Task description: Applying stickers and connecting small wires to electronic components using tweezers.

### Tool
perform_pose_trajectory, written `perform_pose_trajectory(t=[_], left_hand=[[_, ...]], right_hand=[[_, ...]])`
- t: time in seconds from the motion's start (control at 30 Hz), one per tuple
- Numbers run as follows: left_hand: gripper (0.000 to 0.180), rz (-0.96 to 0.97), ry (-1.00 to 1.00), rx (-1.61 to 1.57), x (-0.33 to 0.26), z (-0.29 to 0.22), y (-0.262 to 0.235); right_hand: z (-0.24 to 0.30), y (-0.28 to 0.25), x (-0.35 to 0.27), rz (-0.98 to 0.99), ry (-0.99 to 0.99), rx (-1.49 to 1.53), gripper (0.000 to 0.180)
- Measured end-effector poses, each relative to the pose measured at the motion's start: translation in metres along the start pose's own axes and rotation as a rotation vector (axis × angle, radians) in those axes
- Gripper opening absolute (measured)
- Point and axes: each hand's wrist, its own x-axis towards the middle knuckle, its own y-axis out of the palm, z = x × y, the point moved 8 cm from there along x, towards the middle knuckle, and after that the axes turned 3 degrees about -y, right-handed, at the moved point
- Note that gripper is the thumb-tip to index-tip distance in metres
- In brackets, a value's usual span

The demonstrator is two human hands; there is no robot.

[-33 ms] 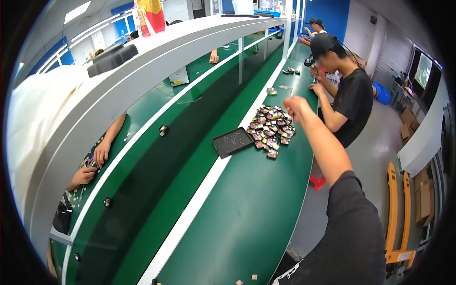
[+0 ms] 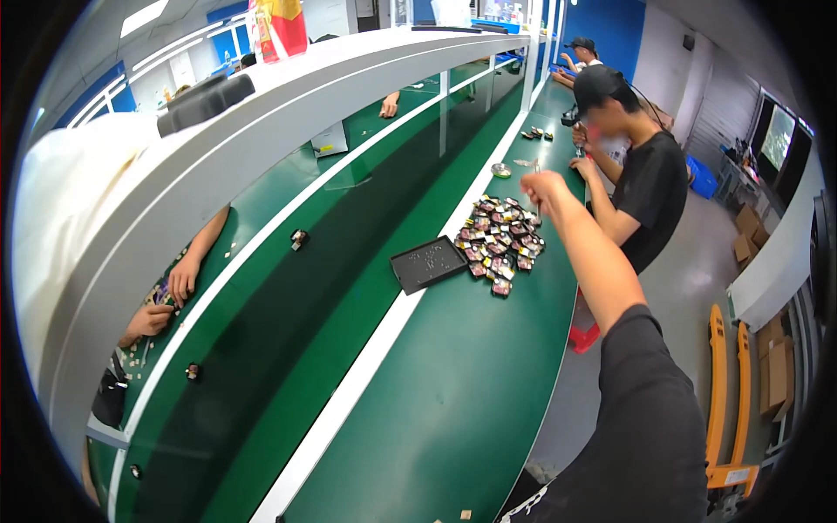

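My right hand (image 2: 545,187) is closed around a slim silvery tool (image 2: 538,171), whose exact kind I cannot make out. The tool stands roughly upright, sticking out above and below the fist. Its lower end is over the far right side of a heap of small black parts (image 2: 499,253) with pink and yellow patches. Beside the heap, a shallow black tray (image 2: 427,263) holds many tiny silvery pieces. My left hand does not show in the picture.
A co-worker in black (image 2: 641,166) sits farther along the green bench (image 2: 436,418). Left of a white strip, a dark belt (image 2: 253,296) carries scattered small parts. A white shelf (image 2: 349,65) arches overhead. Another person's hands (image 2: 166,305) work across the belt. A small round dish (image 2: 500,170) lies beyond the heap.
My right hand has shifted very slightly away from me, still gripping the tool. The small parts on the belt at lower left sit slightly farther left; the heap and tray look much the same.
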Motion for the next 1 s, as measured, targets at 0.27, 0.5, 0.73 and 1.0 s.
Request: perform_pose_trajectory(t=[0.27, 0.5, 0.73, 1.0], left_hand=[[0.026, 0.021, -0.147, 0.027, 0.016, -0.022, 0.072], [0.028, 0.069, -0.133, 0.093, 0.026, -0.022, 0.074], [0.029, 0.077, -0.067, 0.199, 0.025, -0.014, 0.04], [0.03, 0.141, -0.041, 0.341, -0.014, -0.012, -0.048]], right_hand=[[0.048, 0.026, 0.142, -0.307, -0.088, -0.326, 0.018], [0.043, 0.018, 0.185, -0.45, -0.333, -0.615, 0.016], [-0.007, -0.002, 0.077, -0.24, -0.422, -0.352, 0.014], [-0.027, 0.033, -0.241, 0.264, -0.841, -0.814, 0.04]])
